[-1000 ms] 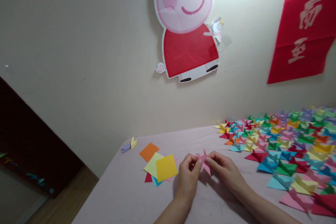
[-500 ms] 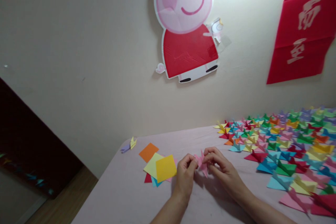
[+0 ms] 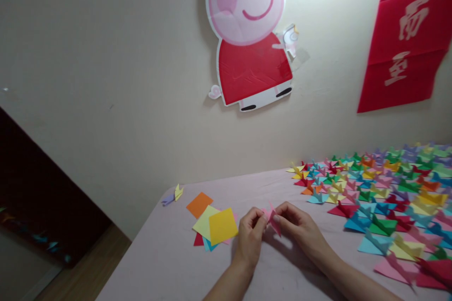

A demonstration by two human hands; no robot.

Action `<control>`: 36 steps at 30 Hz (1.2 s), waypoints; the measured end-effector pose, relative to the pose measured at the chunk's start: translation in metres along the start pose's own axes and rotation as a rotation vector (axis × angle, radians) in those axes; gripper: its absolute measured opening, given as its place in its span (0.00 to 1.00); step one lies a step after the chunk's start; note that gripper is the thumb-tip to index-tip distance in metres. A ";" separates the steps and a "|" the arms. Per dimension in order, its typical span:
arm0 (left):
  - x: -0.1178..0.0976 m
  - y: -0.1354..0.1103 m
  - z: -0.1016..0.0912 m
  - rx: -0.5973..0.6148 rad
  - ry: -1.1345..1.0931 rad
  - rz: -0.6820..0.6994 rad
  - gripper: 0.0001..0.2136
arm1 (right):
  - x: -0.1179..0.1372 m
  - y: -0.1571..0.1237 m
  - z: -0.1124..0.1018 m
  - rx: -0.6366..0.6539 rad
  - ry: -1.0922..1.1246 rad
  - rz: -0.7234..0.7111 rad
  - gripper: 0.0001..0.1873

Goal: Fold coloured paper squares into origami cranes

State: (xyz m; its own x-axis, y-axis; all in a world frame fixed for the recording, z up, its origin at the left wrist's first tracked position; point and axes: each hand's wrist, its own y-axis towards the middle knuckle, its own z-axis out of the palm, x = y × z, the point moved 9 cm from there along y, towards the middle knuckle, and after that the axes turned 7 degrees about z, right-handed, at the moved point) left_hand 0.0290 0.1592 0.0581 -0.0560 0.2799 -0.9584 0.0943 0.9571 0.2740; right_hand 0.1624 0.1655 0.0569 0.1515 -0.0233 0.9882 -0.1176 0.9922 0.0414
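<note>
Between my two hands is a pink origami crane, partly covered by my fingers. My left hand pinches one side of it between thumb and bent fingers. From the other side my right hand grips the paper, its thumb and fingertips closed on it. The crane is held just above the pale cloth-covered table. Beside my left hand lie loose square papers: a yellow sheet on top, a pale yellow sheet under it, and an orange sheet farther back.
Rows of colourful folded cranes fill the table's right side. Two small folded pieces, one yellow and one purple, lie at the back left corner. A cartoon pig cutout and a red banner hang on the wall.
My right hand's fingers have closed in on the pink crane, and its wing now tilts differently. My left hand keeps its pinch. The view has shifted very slightly.
</note>
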 end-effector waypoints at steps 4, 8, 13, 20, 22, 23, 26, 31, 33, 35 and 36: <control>0.001 -0.001 0.003 0.023 0.007 0.020 0.16 | -0.001 0.001 -0.007 -0.055 0.013 0.025 0.23; 0.008 -0.001 0.005 0.037 0.063 0.013 0.13 | -0.004 0.001 -0.009 -0.068 0.014 0.027 0.23; 0.009 0.000 0.004 0.010 0.121 0.018 0.11 | -0.007 0.002 -0.011 -0.076 0.078 0.010 0.21; -0.005 0.000 0.003 -0.032 0.131 0.077 0.10 | -0.010 0.002 -0.010 -0.071 0.083 -0.002 0.23; -0.003 0.000 0.003 -0.030 0.100 0.058 0.10 | -0.009 0.003 -0.010 -0.078 0.071 -0.008 0.24; 0.000 -0.001 0.004 -0.026 0.075 0.044 0.10 | -0.009 0.003 -0.010 -0.079 0.067 -0.011 0.23; 0.007 -0.001 0.004 -0.046 -0.020 0.021 0.10 | -0.005 0.002 -0.008 -0.065 0.035 -0.019 0.21; 0.012 0.001 0.000 -0.115 -0.085 0.032 0.10 | 0.002 -0.001 -0.009 -0.095 -0.080 -0.029 0.20; 0.012 0.001 -0.002 -0.132 -0.092 0.042 0.10 | 0.003 -0.001 -0.010 -0.106 -0.073 -0.032 0.21; 0.010 0.001 -0.003 -0.142 -0.102 0.058 0.10 | 0.003 -0.001 -0.009 -0.102 -0.055 -0.036 0.20; 0.009 0.000 -0.004 -0.147 -0.112 0.068 0.10 | 0.003 0.000 -0.009 -0.096 -0.045 -0.038 0.20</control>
State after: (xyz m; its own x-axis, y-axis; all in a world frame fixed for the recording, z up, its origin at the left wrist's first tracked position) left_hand 0.0247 0.1624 0.0498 0.0571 0.3420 -0.9380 -0.0524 0.9392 0.3392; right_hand 0.1719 0.1661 0.0582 0.1099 -0.0640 0.9919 -0.0177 0.9976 0.0663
